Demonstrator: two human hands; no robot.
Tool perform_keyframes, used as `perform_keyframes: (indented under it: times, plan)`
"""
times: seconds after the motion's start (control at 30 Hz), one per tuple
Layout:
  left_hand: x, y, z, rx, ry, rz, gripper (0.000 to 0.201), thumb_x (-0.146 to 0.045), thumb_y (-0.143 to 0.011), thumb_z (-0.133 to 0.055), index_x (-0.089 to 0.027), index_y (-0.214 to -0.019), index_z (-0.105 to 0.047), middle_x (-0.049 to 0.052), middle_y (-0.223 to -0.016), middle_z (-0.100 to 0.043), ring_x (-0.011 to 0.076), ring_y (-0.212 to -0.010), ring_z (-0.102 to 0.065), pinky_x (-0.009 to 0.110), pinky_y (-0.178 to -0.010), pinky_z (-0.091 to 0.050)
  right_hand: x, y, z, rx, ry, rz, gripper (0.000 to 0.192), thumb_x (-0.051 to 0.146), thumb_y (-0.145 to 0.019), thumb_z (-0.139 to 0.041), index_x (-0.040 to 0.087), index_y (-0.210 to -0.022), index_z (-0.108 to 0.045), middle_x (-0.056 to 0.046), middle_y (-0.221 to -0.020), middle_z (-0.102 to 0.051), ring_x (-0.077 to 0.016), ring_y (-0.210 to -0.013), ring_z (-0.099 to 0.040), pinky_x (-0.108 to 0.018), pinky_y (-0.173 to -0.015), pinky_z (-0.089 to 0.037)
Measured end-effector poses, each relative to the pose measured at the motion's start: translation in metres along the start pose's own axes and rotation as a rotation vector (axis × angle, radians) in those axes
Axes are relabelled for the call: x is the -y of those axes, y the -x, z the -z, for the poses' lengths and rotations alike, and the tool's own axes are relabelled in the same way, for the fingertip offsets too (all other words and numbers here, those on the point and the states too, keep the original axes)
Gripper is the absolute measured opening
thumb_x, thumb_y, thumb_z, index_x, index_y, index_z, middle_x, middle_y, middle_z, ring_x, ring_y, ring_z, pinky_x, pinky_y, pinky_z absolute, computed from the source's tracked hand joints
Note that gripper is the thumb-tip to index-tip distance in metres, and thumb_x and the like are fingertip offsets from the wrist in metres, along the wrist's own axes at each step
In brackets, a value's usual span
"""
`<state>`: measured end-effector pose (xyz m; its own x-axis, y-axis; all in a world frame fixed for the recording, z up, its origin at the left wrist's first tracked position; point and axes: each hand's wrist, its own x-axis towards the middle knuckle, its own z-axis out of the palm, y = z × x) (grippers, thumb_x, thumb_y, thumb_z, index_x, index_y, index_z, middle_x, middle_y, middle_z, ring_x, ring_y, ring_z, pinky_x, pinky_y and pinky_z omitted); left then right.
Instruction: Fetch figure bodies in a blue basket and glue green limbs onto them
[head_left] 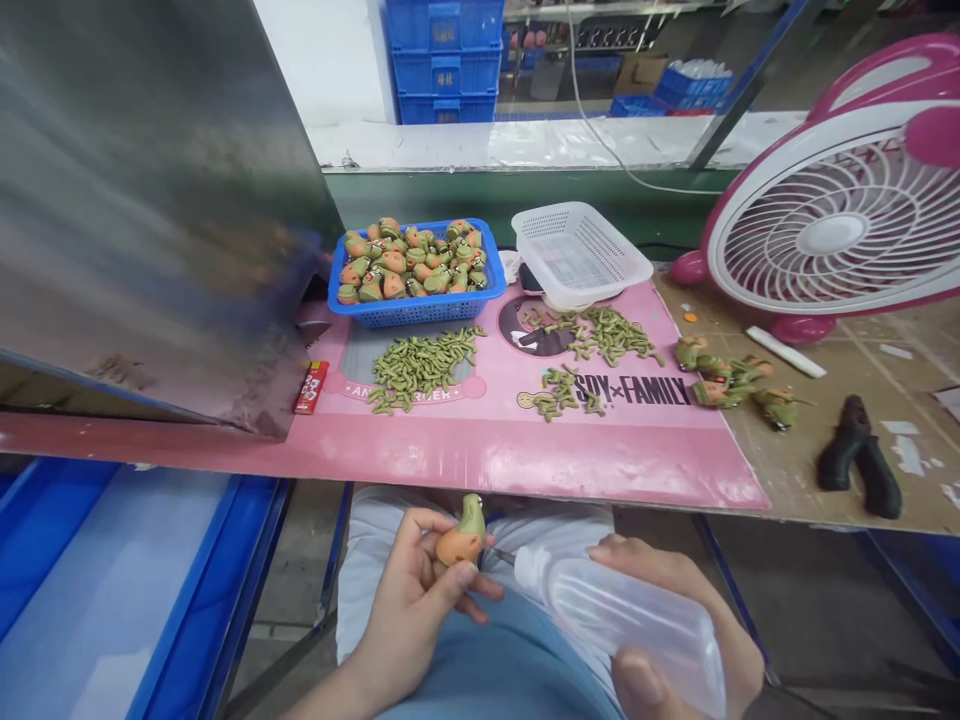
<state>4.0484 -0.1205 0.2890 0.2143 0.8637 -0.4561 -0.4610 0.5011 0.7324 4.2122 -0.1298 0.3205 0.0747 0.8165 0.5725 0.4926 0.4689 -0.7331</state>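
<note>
Holding toy figure (462, 538) in left hand (409, 600), right hand (675, 620) squeezing bottle (622, 625)

**Glue bottle meets toy figure below the bench**

The left hand (416, 590) pinches a small orange-and-green figure (463, 537) over the lap. The right hand (675, 640) grips a clear squeeze bottle (622, 620), its nozzle at the figure. On the pink mat (495, 440) above sit a blue basket (416, 312) of figures, green parts (424, 362) and a white basket (577, 252).
</note>
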Motion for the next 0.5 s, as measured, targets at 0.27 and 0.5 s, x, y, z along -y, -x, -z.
perform_keyframes:
  times: [0.27, 0.5]
  plan:
    - [0.0007, 0.0008, 0.0000, 0.026, 0.014, 0.013, 0.039, -0.037, -0.061, -0.075, -0.021, -0.078, -0.044, 0.001, -0.077, -0.073, 0.0135, -0.056, -0.067, 0.019, -0.044, -0.051, 0.0023, -0.0016, 0.0006, 0.090, 0.008, -0.023, 0.022, 0.039, -0.086, -0.047, 0.020, -0.095, -0.054, -0.005, -0.066, -0.061, -0.0177, -0.055, -0.060, -0.030, -0.049, -0.048]
    - [0.0033, 0.0013, 0.0010, 0.039, 0.002, -0.024, 0.033, -0.033, -0.066, -0.073, -0.022, -0.079, -0.045, 0.002, -0.080, -0.073, 0.0142, -0.058, -0.068, 0.020, -0.045, -0.052, -0.0026, 0.0024, -0.0024, 0.101, -0.011, 0.013, 0.019, 0.032, -0.085, -0.047, 0.019, -0.097, -0.053, -0.005, -0.066, -0.059, -0.0172, -0.054, -0.057, -0.029, -0.045, -0.047]
